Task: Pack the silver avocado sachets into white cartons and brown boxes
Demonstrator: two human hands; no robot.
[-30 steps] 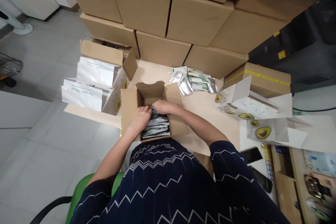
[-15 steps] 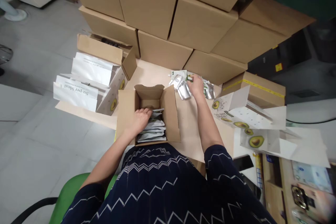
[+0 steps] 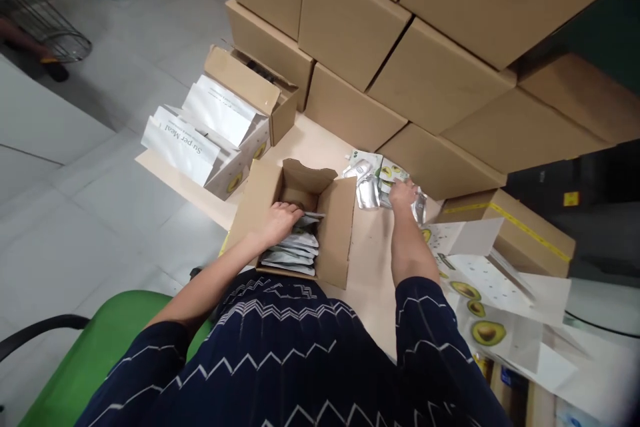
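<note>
An open cardboard box (image 3: 336, 233) stands on the tan table right in front of me, filled with a row of silver pouches (image 3: 295, 250). My left hand (image 3: 280, 221) rests inside it, fingers curled against the top of the pouches. My right hand (image 3: 403, 193) reaches to a loose pile of silver and green pouches (image 3: 373, 180) beyond the box, with its fingers closed on pouches from that pile.
Stacked closed cartons (image 3: 400, 47) wall off the back of the table. White avocado-printed bags stand in an open carton (image 3: 220, 133) at the left. Flattened avocado-printed packaging (image 3: 490, 293) and a taped box (image 3: 520, 230) lie on the right. A green chair (image 3: 85, 360) is beneath me.
My right hand left the box and moved to the loose pile of pouches, where it now grips some. My left hand stayed on the pouches in the box. The view swung left.
</note>
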